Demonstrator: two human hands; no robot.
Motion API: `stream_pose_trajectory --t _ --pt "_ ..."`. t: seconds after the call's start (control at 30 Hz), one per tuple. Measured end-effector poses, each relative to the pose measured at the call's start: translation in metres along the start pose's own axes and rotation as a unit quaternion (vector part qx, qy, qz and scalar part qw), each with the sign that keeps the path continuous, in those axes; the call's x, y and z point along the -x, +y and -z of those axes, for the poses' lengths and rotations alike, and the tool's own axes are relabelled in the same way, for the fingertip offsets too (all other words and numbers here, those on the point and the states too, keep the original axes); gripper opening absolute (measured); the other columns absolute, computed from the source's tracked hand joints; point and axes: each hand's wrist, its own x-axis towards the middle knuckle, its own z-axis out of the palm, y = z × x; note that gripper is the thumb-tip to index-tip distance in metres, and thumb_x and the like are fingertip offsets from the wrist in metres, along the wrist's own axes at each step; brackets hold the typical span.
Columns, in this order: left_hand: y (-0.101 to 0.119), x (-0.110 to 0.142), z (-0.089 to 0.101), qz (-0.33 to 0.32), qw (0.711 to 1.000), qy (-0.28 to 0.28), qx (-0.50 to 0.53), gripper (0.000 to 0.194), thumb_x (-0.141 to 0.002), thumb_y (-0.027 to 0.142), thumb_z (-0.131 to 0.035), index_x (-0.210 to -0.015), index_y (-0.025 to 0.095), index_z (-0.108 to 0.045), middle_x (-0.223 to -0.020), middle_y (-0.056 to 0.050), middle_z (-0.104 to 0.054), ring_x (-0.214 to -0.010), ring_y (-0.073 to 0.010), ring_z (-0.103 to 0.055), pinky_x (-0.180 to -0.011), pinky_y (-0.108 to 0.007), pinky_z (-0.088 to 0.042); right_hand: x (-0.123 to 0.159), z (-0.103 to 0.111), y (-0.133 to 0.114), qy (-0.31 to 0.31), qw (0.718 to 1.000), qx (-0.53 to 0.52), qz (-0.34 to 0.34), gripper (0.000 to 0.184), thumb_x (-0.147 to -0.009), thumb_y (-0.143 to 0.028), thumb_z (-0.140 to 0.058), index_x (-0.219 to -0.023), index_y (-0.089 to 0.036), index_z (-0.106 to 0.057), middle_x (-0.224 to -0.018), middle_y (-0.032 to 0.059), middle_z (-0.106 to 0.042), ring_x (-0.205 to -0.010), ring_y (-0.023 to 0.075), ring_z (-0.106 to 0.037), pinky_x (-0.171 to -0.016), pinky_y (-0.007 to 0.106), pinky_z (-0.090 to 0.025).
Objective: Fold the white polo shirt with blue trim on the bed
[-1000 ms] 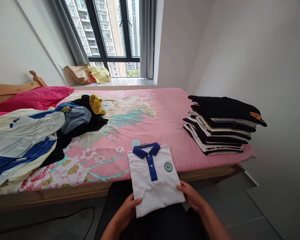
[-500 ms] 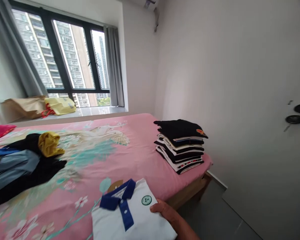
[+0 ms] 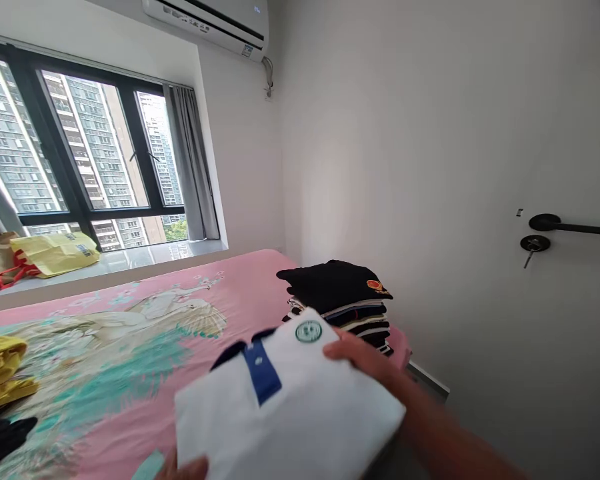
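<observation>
A folded white polo shirt (image 3: 290,413) with a blue collar, a blue button placket and a round green badge hangs in the air before me. My right hand (image 3: 363,353) grips its right edge, thumb on top by the badge. At the bottom edge of the view, my left hand (image 3: 185,468) pinches the shirt's lower left side; most of that hand is out of frame. Just beyond the shirt stands a stack of folded clothes (image 3: 337,290), topped by a black garment with an orange print. The shirt hides the stack's lower front.
The stack stands near the right end of a bed with a pink patterned sheet (image 3: 250,287). Loose yellow cloth (image 3: 3,373) and black cloth (image 3: 3,437) lie at left. Bags (image 3: 55,255) sit on the windowsill. A door handle (image 3: 545,223) projects at right.
The white polo shirt has risen off the bed toward the stack, its collar tilting away. My left hand has come into view at its lower left. The view has turned right and up.
</observation>
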Motion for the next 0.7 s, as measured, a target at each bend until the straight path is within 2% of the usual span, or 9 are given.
stream_pose_trajectory --t 0.1,0.2,0.27,0.3,0.4,0.47,0.53,0.6,0.7 --pt "0.068 -0.02 -0.085 -0.091 0.994 -0.061 -0.024 0.086 -0.046 0.033 -0.075 -0.127 0.016 -0.054 -0.094 -0.011 -0.072 -0.099 -0.0428 -0.062 -0.077 -0.052 -0.055 -0.034 0.029 -0.077 0.007 0.996 0.052 0.07 0.041 -0.066 -0.022 -0.062 -0.106 -0.014 -0.061 -0.08 0.002 -0.068 -0.063 0.0133 -0.06 -0.059 0.022 -0.046" --pt "0.142 -0.057 -0.179 -0.196 0.967 -0.153 -0.05 0.072 -0.05 0.025 -0.072 -0.118 0.009 -0.056 -0.09 -0.012 -0.071 -0.094 -0.0362 -0.064 -0.077 -0.044 -0.056 -0.073 0.07 -0.15 -0.003 0.985 0.097 0.139 0.037 -0.071 -0.02 -0.055 -0.107 -0.011 -0.059 -0.082 0.0021 -0.067 -0.066 0.0135 -0.062 -0.064 0.025 -0.049" --pt "0.17 -0.091 -0.226 -0.243 0.945 -0.209 -0.06 0.064 -0.054 0.019 -0.07 -0.115 0.008 -0.056 -0.091 -0.012 -0.07 -0.091 -0.0303 -0.065 -0.075 -0.039 -0.056 -0.097 0.105 -0.181 -0.002 0.975 0.131 0.18 0.033 -0.075 -0.021 -0.054 -0.106 -0.011 -0.058 -0.087 0.0032 -0.067 -0.073 0.0142 -0.063 -0.071 0.029 -0.049" --pt "0.175 -0.11 -0.242 -0.255 0.939 -0.223 -0.059 0.061 -0.057 0.016 -0.068 -0.115 0.009 -0.054 -0.092 -0.011 -0.069 -0.088 -0.027 -0.065 -0.074 -0.037 -0.056 -0.108 0.125 -0.189 0.013 0.971 0.148 0.188 0.031 -0.076 -0.022 -0.055 -0.105 -0.01 -0.058 -0.088 0.0039 -0.067 -0.076 0.0146 -0.063 -0.073 0.03 -0.049" --pt "0.151 -0.169 -0.265 -0.196 0.961 -0.173 -0.091 0.051 -0.066 0.014 -0.062 -0.116 0.017 -0.05 -0.09 -0.005 -0.067 -0.074 -0.0168 -0.064 -0.068 -0.033 -0.055 -0.128 0.19 -0.176 0.141 0.965 0.192 0.114 0.024 -0.075 -0.025 -0.061 -0.095 -0.011 -0.06 -0.079 0.0048 -0.067 -0.072 0.015 -0.062 -0.07 0.031 -0.05" --pt "0.116 -0.199 -0.263 -0.105 0.976 -0.12 -0.151 0.045 -0.069 0.017 -0.063 -0.113 0.016 -0.05 -0.078 -0.004 -0.064 -0.061 -0.0148 -0.062 -0.059 -0.032 -0.054 -0.13 0.232 -0.146 0.229 0.951 0.208 0.024 0.021 -0.074 -0.029 -0.064 -0.085 -0.012 -0.06 -0.066 0.0039 -0.064 -0.063 0.0146 -0.059 -0.06 0.029 -0.049" --pt "0.083 -0.218 -0.255 -0.059 0.976 -0.1 -0.186 0.046 -0.071 0.022 -0.067 -0.113 0.016 -0.049 -0.07 -0.003 -0.061 -0.056 -0.015 -0.061 -0.052 -0.029 -0.052 -0.125 0.264 -0.113 0.27 0.939 0.212 -0.027 0.023 -0.074 -0.034 -0.065 -0.08 -0.014 -0.058 -0.056 0.0019 -0.059 -0.054 0.0135 -0.054 -0.051 0.026 -0.046" --pt "0.063 -0.225 -0.249 -0.051 0.975 -0.095 -0.195 0.047 -0.073 0.032 -0.068 -0.113 0.019 -0.048 -0.068 -0.001 -0.059 -0.056 -0.0141 -0.061 -0.049 -0.025 -0.049 -0.117 0.286 -0.088 0.293 0.932 0.209 -0.05 0.027 -0.077 -0.041 -0.063 -0.08 -0.016 -0.056 -0.054 0.0002 -0.056 -0.049 0.0117 -0.051 -0.045 0.023 -0.043" --pt "0.058 -0.224 -0.25 -0.055 0.968 -0.092 -0.229 0.05 -0.072 0.05 -0.066 -0.11 0.022 -0.049 -0.071 0.0 -0.06 -0.056 -0.0139 -0.062 -0.044 -0.021 -0.047 -0.114 0.299 -0.077 0.323 0.919 0.214 -0.072 0.033 -0.08 -0.05 -0.059 -0.082 -0.018 -0.054 -0.054 -0.0008 -0.054 -0.045 0.0104 -0.049 -0.042 0.021 -0.041"
